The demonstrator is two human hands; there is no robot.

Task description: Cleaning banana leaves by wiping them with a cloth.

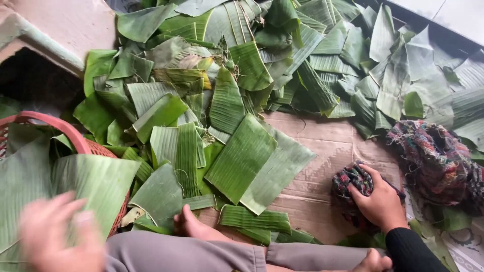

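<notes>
Right now the right hand (380,201) is closed round a multicolour woven rag (353,184) on cardboard (322,151), near right. Left hand (58,234) is blurred, fingers spread, over a banana leaf (96,181) atop the red basket (70,133), near left; grip can't tell.

Your right hand (379,201) sits at the lower right of the view, back facing up, knuckles raised and fingers curled down in a loose fist-like grip, thumb tucked toward the left side. Its wrist runs back toward you into a black sleeve (411,252) that covers your forearm to the frame's bottom edge. Your left hand (58,234) is at the lower left, blurred, fingers spread and pointing up and away from you, palm down; whether it grips anything cannot be told. Between them your legs in grey trousers (201,256) lie across the bottom, with a bare foot (194,226) showing above the cloth and toes (374,262) near the right wrist.
</notes>
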